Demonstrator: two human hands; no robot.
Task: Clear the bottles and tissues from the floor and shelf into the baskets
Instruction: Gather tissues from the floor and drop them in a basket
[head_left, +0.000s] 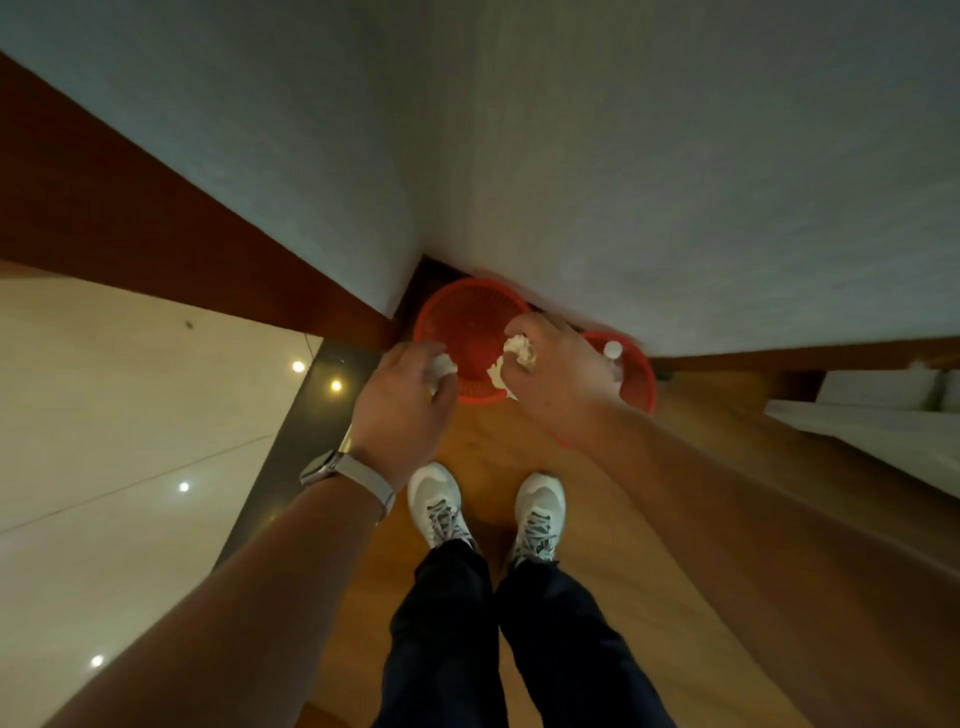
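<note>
Two red plastic baskets stand on the floor in the wall corner. Over the near rim of the left basket (467, 317) my left hand (402, 405) is shut on a crumpled white tissue (444, 366). My right hand (556, 374) grips another white tissue (522, 349) above the same basket's right side. A further bit of white tissue (496, 375) shows inside that basket below my right hand. The right basket (636, 376) is partly hidden by my right wrist and holds a clear bottle with a white cap (613, 351).
Grey walls meet in the corner just behind the baskets, with a dark wood skirting (156, 228) along the left wall. My feet in white shoes (436, 499) stand on the wooden floor close to the baskets. Glossy pale tiles lie left; a white ledge (872, 415) sits at right.
</note>
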